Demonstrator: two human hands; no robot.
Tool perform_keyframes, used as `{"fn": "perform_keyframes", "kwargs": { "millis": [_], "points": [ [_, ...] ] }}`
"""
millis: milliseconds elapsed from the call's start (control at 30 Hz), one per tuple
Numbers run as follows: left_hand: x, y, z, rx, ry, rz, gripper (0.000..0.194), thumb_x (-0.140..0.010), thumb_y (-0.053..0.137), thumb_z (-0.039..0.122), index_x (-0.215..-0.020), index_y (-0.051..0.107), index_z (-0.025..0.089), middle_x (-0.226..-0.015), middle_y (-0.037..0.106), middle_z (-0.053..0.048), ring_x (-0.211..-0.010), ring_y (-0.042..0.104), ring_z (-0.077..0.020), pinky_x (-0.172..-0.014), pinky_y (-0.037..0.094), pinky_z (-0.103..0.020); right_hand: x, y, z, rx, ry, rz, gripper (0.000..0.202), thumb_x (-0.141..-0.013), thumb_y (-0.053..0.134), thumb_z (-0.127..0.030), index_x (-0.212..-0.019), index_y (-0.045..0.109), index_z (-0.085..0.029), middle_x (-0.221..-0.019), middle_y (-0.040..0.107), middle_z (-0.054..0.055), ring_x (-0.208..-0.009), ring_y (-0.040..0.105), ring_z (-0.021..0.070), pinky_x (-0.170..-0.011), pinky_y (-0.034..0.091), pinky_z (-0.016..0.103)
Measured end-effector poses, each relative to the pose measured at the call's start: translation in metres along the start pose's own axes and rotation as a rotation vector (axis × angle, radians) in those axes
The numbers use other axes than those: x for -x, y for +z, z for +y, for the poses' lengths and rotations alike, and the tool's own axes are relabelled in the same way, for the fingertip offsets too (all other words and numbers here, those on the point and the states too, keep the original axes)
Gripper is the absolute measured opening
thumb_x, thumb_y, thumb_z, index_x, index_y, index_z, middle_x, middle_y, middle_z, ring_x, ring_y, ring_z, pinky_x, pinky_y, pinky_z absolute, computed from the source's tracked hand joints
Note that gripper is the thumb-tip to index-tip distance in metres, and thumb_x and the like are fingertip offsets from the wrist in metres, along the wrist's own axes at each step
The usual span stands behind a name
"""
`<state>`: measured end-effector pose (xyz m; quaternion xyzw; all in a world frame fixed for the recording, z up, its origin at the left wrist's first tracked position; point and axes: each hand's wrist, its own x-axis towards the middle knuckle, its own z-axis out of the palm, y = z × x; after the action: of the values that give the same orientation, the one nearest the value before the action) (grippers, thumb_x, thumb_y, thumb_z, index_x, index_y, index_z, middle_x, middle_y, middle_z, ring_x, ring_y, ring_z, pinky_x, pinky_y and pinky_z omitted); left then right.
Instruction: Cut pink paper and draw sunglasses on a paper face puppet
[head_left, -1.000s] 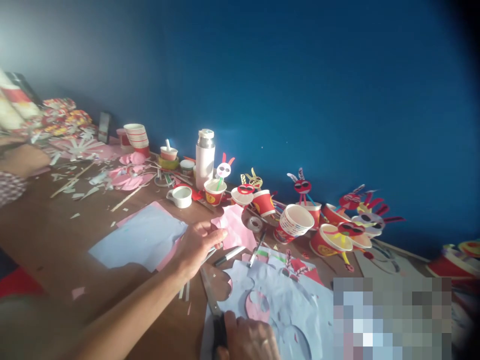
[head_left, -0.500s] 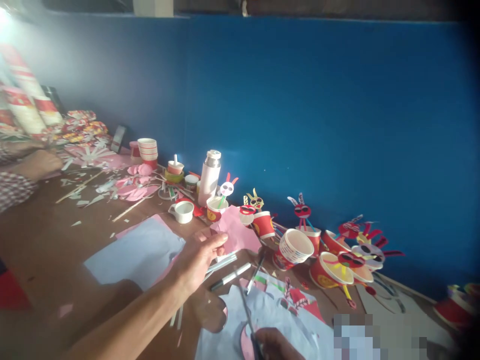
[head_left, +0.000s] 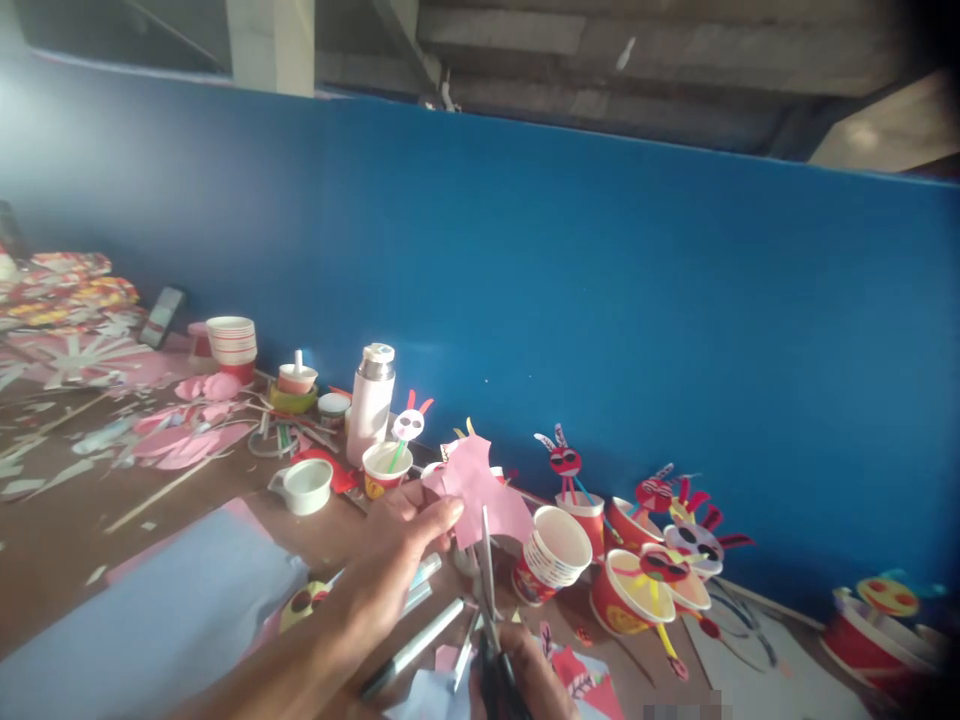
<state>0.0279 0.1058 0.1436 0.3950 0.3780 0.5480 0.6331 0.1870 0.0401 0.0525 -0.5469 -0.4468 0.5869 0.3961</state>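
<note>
A craft workspace, by the paper scraps (head_left: 180, 445), paper cups (head_left: 559, 545) and scissors (head_left: 489, 600) at the table (head_left: 45, 560)

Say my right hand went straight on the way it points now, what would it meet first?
Probably the pink paper held in your left hand, met by the scissors in your right hand; depth is unclear, so the blade tips may already touch it.

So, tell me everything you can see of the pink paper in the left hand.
The pink paper is a plain, thin-looking piece with curved edges and pointed corners. The left hand pinches its left side, holding it above the table. A blade of the scissors overlaps its lower edge; whether they touch is unclear.
</note>
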Motion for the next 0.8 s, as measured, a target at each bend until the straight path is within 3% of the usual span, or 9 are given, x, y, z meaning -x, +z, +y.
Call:
{"fn": "perform_keyframes", "kwargs": {
  "millis": [100,333,567,800],
  "points": [
    [-0.001,0.001,-0.005,-0.044,0.017,-0.05,0.023,-0.07,0.071,0.036,-0.065,0.061,0.016,-0.058,0.059,0.001,-0.054,0.05,-0.0107,-0.055,0.039,-0.023,-0.007,0.001,-0.015,0.015,0.013,-0.027,0.052,-0.075,0.047,-0.071,-0.07,0.064,-0.022,-0.046,0.052,0.0,-0.05,0.058,0.0185,-0.051,0.044,0.027],
    [-0.004,-0.003,-0.017,-0.095,0.054,-0.09,0.023,-0.07,0.07,0.034,-0.062,0.063,0.014,-0.057,0.06,-0.001,-0.054,0.051,-0.0117,-0.056,0.039,-0.023,0.006,0.006,-0.036,0.119,-0.045,0.004,0.058,-0.084,0.039,-0.068,-0.09,0.07,-0.019,-0.048,0.059,0.004,-0.055,0.063,0.0213,-0.05,0.047,0.026],
    [-0.002,0.002,-0.015,-0.066,0.019,-0.158,0.02,-0.073,0.069,0.033,-0.07,0.066,0.014,-0.064,0.064,-0.004,-0.059,0.056,-0.0139,-0.06,0.043,-0.025,0.001,-0.006,-0.031,0.283,-0.055,-0.087,0.058,-0.077,0.046,-0.07,-0.096,0.07,-0.021,-0.052,0.06,0.004,-0.057,0.063,0.0226,-0.054,0.048,0.031],
    [0.0,0.004,-0.016,-0.064,0.008,-0.158,0.02,-0.072,0.068,0.033,-0.069,0.065,0.013,-0.062,0.063,-0.003,-0.059,0.056,-0.0139,-0.061,0.044,-0.026,0.003,-0.012,-0.022,0.247,-0.08,-0.002,0.058,-0.076,0.045,-0.073,-0.093,0.069,-0.023,-0.059,0.064,0.006,-0.057,0.065,0.0229,-0.054,0.047,0.03]
  ]
}}
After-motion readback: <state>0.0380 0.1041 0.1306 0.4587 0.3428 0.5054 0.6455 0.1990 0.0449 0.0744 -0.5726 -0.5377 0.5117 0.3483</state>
